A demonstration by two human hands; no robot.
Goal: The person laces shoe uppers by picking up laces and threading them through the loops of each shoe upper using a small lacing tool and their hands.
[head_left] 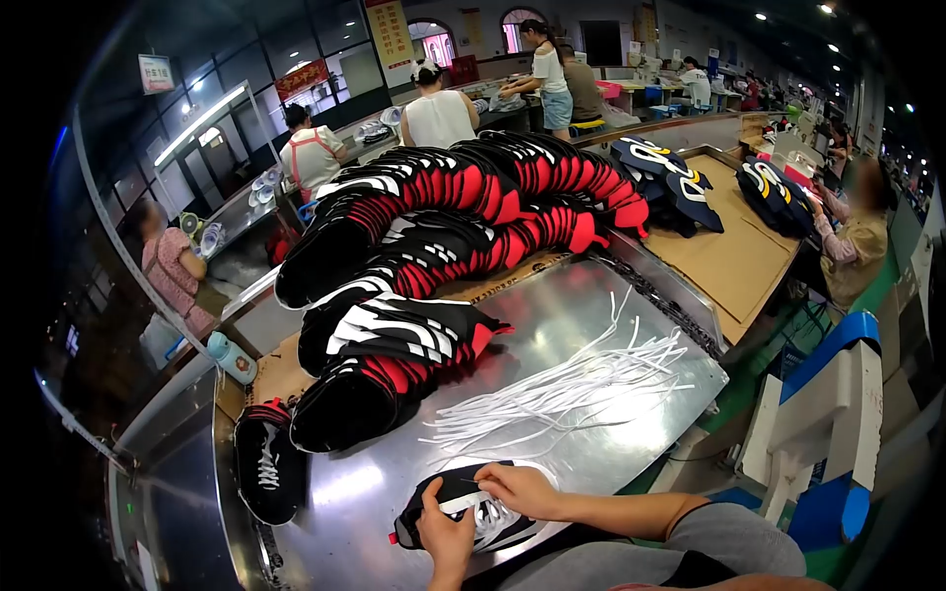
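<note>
A black shoe upper (455,489) with white lacing lies at the metal table's near edge, its small red tab to the left. My left hand (445,532) grips the upper's left part, thumb and index finger raised near its collar. Just right of it, my right hand (519,491) is closed in a pinch over the upper. Something thin seems to stick out between its fingertips, too small to name. White lacing (493,517) crosses the upper below this hand. Beyond both hands lies a loose bundle of white shoelaces (572,389).
Long nested stacks of black, red and white shoe uppers (434,251) cover the table's far left. A laced upper (266,468) lies left, near a light-blue bottle (232,357). Dark uppers (665,182) rest on cardboard (741,251). Several people work beyond.
</note>
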